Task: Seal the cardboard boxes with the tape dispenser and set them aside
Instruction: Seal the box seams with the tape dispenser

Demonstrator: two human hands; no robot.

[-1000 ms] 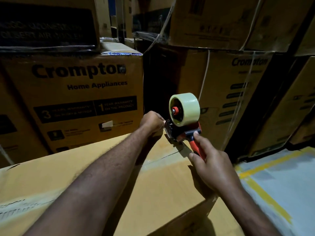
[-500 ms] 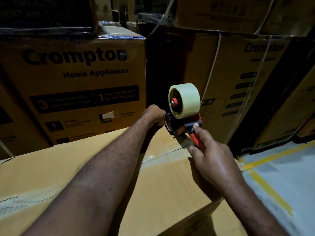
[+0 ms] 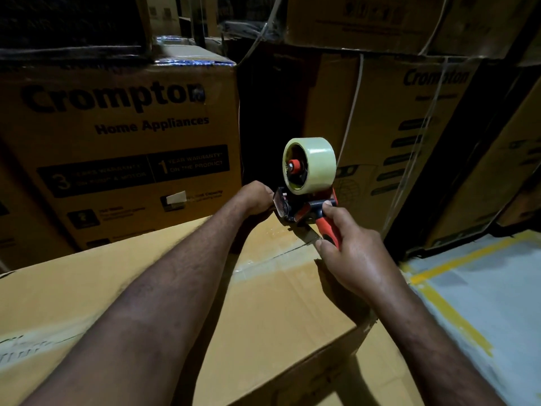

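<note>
A plain cardboard box [image 3: 263,312] lies in front of me, its top flaps closed and a strip of clear tape running along the seam. My right hand [image 3: 351,250] grips the red handle of a tape dispenser [image 3: 304,197] with a pale roll, held at the box's far edge. My left hand [image 3: 254,197] reaches over that far edge, fingers curled by the dispenser's front end; what they hold is hidden.
Printed Crompton cartons [image 3: 123,148] are stacked close behind the box, with more strapped cartons [image 3: 409,136] at the right. A grey floor [image 3: 491,303] with yellow lines lies to the right. Another carton [image 3: 380,373] sits under the box.
The dispenser and both hands stay at the box's far edge; the view has shifted slightly.
</note>
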